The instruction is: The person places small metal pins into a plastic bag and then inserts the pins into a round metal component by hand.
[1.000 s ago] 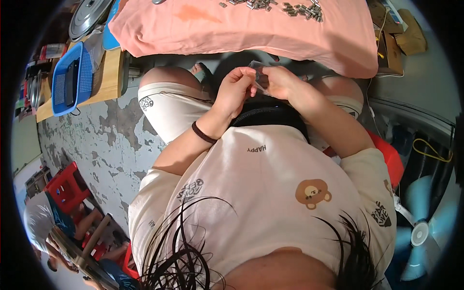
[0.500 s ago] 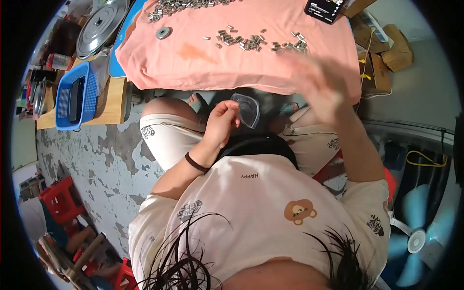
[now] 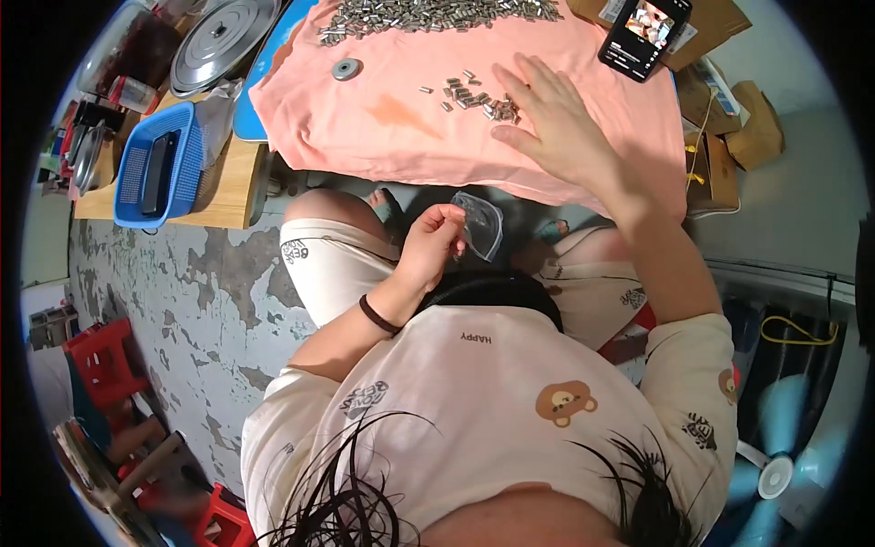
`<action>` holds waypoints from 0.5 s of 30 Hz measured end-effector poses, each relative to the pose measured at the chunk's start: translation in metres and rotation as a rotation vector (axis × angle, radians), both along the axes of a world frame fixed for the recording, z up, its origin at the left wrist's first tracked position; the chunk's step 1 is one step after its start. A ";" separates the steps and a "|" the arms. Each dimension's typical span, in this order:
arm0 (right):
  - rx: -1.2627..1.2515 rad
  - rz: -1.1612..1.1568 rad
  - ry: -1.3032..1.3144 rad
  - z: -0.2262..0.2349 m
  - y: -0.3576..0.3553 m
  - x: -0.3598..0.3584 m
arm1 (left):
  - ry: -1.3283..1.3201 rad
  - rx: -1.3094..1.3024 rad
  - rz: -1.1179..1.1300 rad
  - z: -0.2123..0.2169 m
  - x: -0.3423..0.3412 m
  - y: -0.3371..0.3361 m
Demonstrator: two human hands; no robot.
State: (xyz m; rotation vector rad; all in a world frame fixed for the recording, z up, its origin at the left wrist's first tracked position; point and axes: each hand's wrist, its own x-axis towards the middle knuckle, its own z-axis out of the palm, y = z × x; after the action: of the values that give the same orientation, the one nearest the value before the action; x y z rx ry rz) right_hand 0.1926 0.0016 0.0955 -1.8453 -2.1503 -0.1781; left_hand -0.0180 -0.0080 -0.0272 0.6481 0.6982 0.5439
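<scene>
My left hand is closed, with fingertips pinching the edge of a small clear plastic bag above my lap, just in front of the table. My right hand reaches over the pink cloth, palm down with fingers spread. Beside its thumb and index finger lies a loose group of small silvery metal cylinders. Whatever is beneath the palm is hidden. A much larger heap of the same cylinders spreads along the far side. A round grey metal disc with a central hub lies to their left.
A phone with a lit screen sits at the far right, beside cardboard boxes. On the left, a blue plastic basket holds a dark oblong object, near a metal lid. A fan stands at lower right; red stools at lower left.
My right hand has come forward onto the cloth, where the right-hand cluster of cylinders was visible; that cluster no longer shows. My left hand still pinches the bag. The view has shifted slightly.
</scene>
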 end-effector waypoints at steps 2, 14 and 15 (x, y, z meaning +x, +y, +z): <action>0.002 0.031 -0.018 0.002 0.007 -0.006 | -0.014 -0.005 -0.001 -0.001 -0.001 0.001; 0.048 0.405 0.098 -0.001 0.053 -0.032 | 0.011 0.042 0.003 0.002 -0.005 0.000; 0.044 0.407 0.099 0.001 0.049 -0.028 | 0.016 0.047 0.002 0.002 -0.006 0.000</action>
State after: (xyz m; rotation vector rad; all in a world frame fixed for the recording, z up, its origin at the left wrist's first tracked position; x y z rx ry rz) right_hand 0.1649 0.0511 0.0964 -1.3254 -2.3713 -0.0413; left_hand -0.0235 -0.0083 -0.0251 0.6969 0.7028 0.5587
